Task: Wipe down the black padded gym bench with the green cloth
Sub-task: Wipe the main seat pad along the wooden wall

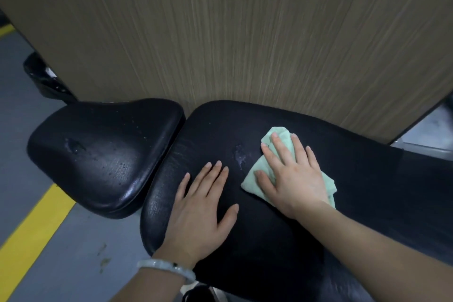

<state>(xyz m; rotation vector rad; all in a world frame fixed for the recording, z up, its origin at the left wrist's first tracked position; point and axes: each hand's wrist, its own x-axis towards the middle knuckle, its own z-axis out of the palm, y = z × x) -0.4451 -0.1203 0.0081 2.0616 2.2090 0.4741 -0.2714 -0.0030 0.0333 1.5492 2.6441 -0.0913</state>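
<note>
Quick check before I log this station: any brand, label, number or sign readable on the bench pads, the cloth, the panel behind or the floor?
None: no readable text in this view.
Long bench pad and seat pad: no logo or label visible, only wet spots.
Green cloth under the right hand: plain.
Wood-grain panel: grain only.
Floor: a yellow stripe, no lettering.
Bracelet at the left hand: unmarked beads.

- Black padded gym bench (257, 228): two glossy cushions, a narrow gap between them, the seat pad (103, 154) at left; droplets and wet smears on both.
- Green cloth (255, 181): pale, crumpled, lying flat on the long pad beside a wet patch.
</note>
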